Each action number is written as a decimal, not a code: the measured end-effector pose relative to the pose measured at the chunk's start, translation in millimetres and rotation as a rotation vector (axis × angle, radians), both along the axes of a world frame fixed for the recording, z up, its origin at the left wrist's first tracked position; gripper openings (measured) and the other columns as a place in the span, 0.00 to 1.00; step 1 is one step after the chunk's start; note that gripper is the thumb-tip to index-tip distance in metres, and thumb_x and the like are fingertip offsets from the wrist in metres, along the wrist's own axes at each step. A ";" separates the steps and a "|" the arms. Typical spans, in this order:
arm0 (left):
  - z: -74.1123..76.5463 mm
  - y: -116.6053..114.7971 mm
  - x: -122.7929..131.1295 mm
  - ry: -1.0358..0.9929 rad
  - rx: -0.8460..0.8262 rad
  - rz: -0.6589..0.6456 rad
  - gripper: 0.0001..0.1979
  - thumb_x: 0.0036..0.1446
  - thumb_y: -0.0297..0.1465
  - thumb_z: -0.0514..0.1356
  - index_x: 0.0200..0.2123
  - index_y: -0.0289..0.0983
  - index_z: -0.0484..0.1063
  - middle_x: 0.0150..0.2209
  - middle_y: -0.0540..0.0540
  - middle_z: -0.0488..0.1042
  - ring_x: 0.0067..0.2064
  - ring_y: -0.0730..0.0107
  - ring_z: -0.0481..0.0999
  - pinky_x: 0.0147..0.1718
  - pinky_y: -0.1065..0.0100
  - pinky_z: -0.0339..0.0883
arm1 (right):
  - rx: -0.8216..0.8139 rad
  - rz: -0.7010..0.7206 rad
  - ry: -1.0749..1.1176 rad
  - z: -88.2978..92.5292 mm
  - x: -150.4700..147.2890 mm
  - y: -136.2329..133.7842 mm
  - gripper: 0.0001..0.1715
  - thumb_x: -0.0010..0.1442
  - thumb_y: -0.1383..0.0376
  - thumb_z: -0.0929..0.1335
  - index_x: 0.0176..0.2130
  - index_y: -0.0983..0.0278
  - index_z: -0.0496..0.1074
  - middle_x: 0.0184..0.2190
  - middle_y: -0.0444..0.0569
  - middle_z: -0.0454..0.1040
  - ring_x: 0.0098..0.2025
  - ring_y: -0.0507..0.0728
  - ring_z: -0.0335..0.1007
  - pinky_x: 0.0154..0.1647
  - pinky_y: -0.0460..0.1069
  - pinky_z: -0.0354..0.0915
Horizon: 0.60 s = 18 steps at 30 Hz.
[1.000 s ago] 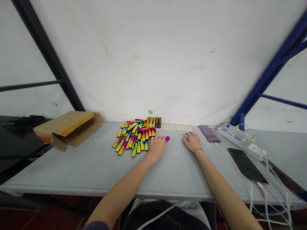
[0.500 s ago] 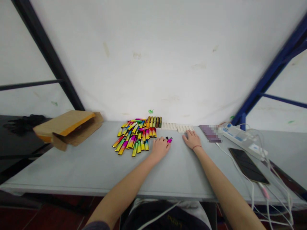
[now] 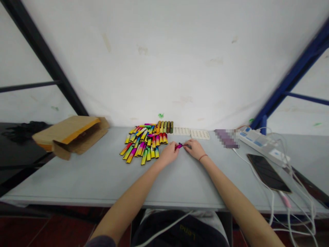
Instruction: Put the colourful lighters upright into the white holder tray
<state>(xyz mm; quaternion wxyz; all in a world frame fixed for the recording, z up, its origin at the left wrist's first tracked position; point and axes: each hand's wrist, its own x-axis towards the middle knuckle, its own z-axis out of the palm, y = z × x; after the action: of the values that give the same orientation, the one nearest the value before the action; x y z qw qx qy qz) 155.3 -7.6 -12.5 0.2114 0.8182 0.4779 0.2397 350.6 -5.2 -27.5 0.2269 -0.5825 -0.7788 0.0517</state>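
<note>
A heap of several rainbow-coloured lighters (image 3: pixel 142 144) lies on the grey table (image 3: pixel 102 178) near the wall. Just right of the heap, my left hand (image 3: pixel 168 154) pinches a pink lighter (image 3: pixel 179 146). My right hand (image 3: pixel 194 148) meets it from the right, fingers closed on the lighter's other end. Behind the hands, a row of upright lighters (image 3: pixel 166 126) stands by the wall beside two white trays (image 3: pixel 191 132).
An open cardboard box (image 3: pixel 68 135) lies on its side at the left. At the right are a purple pack (image 3: pixel 226 138), a white power strip (image 3: pixel 262 145), a dark phone (image 3: pixel 268 172) and loose cables. The wall closes the back.
My right hand left the white tray and came left to the pink lighter. My left hand lifted that lighter off the table; both hands now meet on it.
</note>
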 end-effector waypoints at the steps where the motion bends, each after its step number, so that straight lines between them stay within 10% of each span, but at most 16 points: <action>1: -1.7 2.1 -0.1 -0.064 -0.012 -0.015 0.07 0.62 0.27 0.54 0.44 0.38 0.67 0.46 0.41 0.78 0.49 0.61 0.78 0.50 0.60 0.70 | 0.004 -0.002 0.033 0.0 -0.5 -2.0 0.10 0.63 0.67 0.67 0.40 0.65 0.80 0.39 0.55 0.79 0.43 0.60 0.75 0.49 0.53 0.67; 18: -6.7 1.7 5.2 -0.345 -0.023 -0.131 0.07 0.61 0.27 0.58 0.42 0.40 0.63 0.41 0.46 0.77 0.42 0.66 0.79 0.46 0.63 0.73 | 0.015 0.031 0.786 11.8 -11.1 -33.6 0.24 0.62 0.44 0.63 0.41 0.61 0.69 0.28 0.47 0.77 0.28 0.54 0.72 0.35 0.51 0.71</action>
<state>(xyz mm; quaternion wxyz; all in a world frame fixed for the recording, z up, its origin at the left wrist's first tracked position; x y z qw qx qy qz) 160.5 -5.9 -19.2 0.3147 0.7919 0.3831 0.3565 339.5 -38.7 -15.8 0.5114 -0.5046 -0.6416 0.2686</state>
